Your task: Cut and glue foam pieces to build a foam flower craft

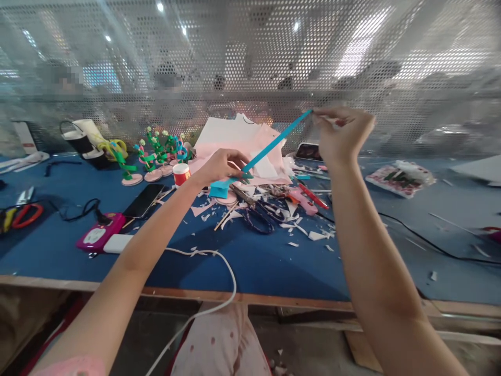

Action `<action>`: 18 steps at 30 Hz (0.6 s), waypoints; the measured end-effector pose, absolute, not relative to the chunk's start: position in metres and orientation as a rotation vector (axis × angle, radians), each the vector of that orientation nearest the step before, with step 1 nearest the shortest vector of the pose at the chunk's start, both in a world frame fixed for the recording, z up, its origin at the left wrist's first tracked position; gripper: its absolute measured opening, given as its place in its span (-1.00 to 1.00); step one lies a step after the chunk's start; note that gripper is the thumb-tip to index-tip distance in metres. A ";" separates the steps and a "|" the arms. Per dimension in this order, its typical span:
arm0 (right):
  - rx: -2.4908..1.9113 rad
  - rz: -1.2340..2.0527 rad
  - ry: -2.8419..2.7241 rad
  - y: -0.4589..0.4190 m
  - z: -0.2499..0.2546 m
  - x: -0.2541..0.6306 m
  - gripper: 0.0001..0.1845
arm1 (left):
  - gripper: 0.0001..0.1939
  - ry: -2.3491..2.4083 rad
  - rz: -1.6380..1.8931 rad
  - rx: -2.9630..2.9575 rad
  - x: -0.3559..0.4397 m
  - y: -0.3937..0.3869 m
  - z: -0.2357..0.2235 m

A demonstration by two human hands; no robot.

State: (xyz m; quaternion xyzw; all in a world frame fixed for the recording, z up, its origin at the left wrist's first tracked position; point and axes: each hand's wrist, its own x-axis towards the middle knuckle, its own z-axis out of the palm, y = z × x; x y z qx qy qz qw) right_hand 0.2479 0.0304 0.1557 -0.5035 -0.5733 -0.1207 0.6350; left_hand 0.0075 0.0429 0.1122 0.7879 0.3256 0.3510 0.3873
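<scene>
Between the left hand [225, 167] and the right hand [346, 133] there's a thin blue strip [277, 141] pulled out pretty straight, running up on a slant from left to right. Right hand's got the top end pinched in its fingertips, up above the table, and the left has its fingers curled down on the lower end, lower and closer to the mess. Just under the left fingers sits a wider blue piece [219, 189]; can't tell if it's joined to the strip or separate.

Behind the left hand is a pile of pink and white sheets [219, 133]. Just left of that same hand you've got a red and white cup [181, 175], and past it a bunch of green curly craft plants [127, 169] on round pink bases. A black smartphone [145, 200] lies left of the left forearm, with a magenta box [99, 232] nearer the table edge.

Below and right of the left hand it's paper scraps [291, 225] everywhere, plus scissors with dark blue handles [256, 219]. A pink glue gun [303, 201] lies below the right hand, left of that forearm, with a red stick-shaped tool [313, 195] right beside it. Off to the right of the right forearm is a see-through plastic packet [403, 177], all on a blue tabletop [274, 271]. Perforated screen [250, 52] stands behind both hands.
</scene>
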 end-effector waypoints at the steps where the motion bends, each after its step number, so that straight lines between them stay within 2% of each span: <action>1: -1.164 -0.263 -1.298 0.032 0.158 0.250 -0.85 | -0.58 0.839 0.896 2.001 0.007 0.043 0.112; 8: -1.240 -0.230 -1.265 0.051 0.158 0.265 -0.82 | -0.55 0.826 0.880 1.968 0.008 0.040 0.112; 13: -1.264 -0.203 -1.348 0.056 0.149 0.271 -0.83 | -0.63 0.837 0.922 2.022 0.001 0.047 0.110; 18: -1.147 -0.402 -1.503 0.054 0.140 0.276 -0.83 | -0.70 0.962 0.906 1.991 -0.015 0.059 0.112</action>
